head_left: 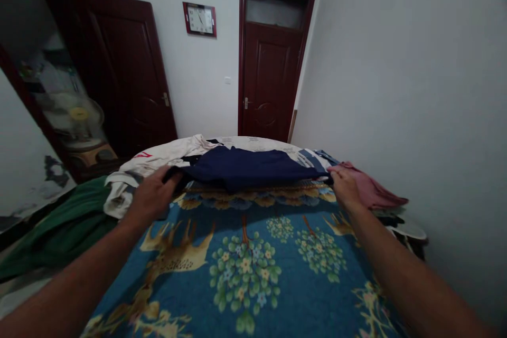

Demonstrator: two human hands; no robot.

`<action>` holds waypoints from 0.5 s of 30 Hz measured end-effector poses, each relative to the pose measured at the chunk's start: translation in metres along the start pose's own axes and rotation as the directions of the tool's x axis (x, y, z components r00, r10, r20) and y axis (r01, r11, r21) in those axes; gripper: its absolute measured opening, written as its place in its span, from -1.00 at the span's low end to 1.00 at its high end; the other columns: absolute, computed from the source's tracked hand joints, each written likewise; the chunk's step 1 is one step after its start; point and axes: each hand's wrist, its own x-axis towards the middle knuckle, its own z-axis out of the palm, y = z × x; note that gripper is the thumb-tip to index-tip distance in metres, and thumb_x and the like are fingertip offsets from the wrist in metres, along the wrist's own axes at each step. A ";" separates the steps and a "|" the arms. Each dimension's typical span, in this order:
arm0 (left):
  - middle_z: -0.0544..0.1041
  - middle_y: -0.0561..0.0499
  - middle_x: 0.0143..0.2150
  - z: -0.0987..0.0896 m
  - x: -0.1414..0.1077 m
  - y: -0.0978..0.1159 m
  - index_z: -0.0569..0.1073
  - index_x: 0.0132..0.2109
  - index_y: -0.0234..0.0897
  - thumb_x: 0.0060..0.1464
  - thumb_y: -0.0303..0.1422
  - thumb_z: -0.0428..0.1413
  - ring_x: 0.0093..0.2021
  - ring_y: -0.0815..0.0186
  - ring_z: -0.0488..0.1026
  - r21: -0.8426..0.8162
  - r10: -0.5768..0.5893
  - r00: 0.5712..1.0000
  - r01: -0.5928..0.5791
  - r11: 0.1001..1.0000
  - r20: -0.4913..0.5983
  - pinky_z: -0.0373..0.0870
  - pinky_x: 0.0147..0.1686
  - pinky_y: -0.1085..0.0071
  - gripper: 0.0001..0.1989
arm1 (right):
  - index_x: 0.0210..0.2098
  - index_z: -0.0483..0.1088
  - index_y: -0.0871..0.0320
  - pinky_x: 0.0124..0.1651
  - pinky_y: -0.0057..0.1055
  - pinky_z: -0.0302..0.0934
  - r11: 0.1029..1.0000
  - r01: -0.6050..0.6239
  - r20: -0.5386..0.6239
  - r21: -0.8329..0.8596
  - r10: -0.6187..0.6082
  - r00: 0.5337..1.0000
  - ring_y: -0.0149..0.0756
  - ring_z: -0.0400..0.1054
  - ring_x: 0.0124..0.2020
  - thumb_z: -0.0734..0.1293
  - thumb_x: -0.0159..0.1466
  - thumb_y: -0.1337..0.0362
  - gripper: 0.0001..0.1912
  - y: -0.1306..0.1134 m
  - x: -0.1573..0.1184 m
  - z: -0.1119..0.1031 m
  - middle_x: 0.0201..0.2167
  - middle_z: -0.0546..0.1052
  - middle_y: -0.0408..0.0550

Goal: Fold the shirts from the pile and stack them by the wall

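A dark navy garment (249,166) is stretched sideways above the far part of a blue patterned cloth (245,264). My left hand (156,190) is closed on its left end, where a black part hangs by the fingers. At the right end, my right hand (344,182) pinches the garment's corner. Both arms reach forward, and the garment's front edge sags a little between the hands. Its underside is hidden from view.
White clothes (162,156) and a green cloth (67,227) lie on the left. Striped clothing (311,158) and a pink garment (372,187) are on the right. Beyond stand a wall with a clock (200,19) and a closed door (273,74).
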 end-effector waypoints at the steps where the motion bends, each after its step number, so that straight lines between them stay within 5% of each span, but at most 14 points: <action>1: 0.71 -0.05 -0.13 0.006 -0.020 -0.010 0.63 -0.04 -0.10 0.23 0.03 0.03 -0.11 0.01 0.62 -0.016 -0.003 0.999 0.004 1.000 0.052 0.49 -0.13 0.21 -0.57 | -0.11 0.69 0.17 0.13 -0.05 0.42 0.999 -0.035 0.026 -0.036 0.036 0.999 0.03 0.57 -0.04 0.29 0.24 -0.02 -0.51 0.015 -0.019 -0.008 -0.16 0.70 0.10; 6: 0.73 -0.05 -0.12 0.030 -0.090 -0.044 0.62 -0.07 -0.15 0.20 0.04 0.02 -0.07 0.03 0.63 -0.101 -0.002 0.970 0.028 0.994 0.244 0.52 -0.03 0.26 -0.55 | -0.16 0.70 0.15 0.22 -0.01 0.36 0.988 -0.079 0.193 -0.131 0.103 0.976 0.11 0.57 0.04 0.29 0.19 -0.07 -0.49 0.054 -0.073 -0.034 -0.12 0.72 0.12; 10: 0.72 -0.08 -0.09 0.034 -0.114 -0.050 0.61 -0.13 -0.15 0.18 -0.02 0.04 -0.04 0.01 0.63 -0.096 -0.020 0.949 0.053 0.994 0.315 0.50 0.01 0.25 -0.61 | -0.16 0.69 0.15 0.18 -0.02 0.38 0.985 -0.032 0.256 -0.169 0.075 0.964 0.12 0.58 0.01 0.27 0.19 -0.06 -0.48 0.046 -0.079 -0.047 -0.11 0.72 0.13; 15: 0.72 -0.09 -0.08 0.017 -0.132 -0.043 0.62 -0.08 -0.16 0.20 -0.05 0.04 -0.03 0.01 0.61 -0.102 -0.052 0.941 0.091 0.991 0.334 0.48 0.04 0.22 -0.61 | -0.19 0.68 0.11 0.13 -0.03 0.40 0.982 0.007 0.290 -0.187 0.048 0.956 0.11 0.59 -0.01 0.29 0.18 -0.03 -0.54 0.030 -0.081 -0.064 -0.14 0.73 0.10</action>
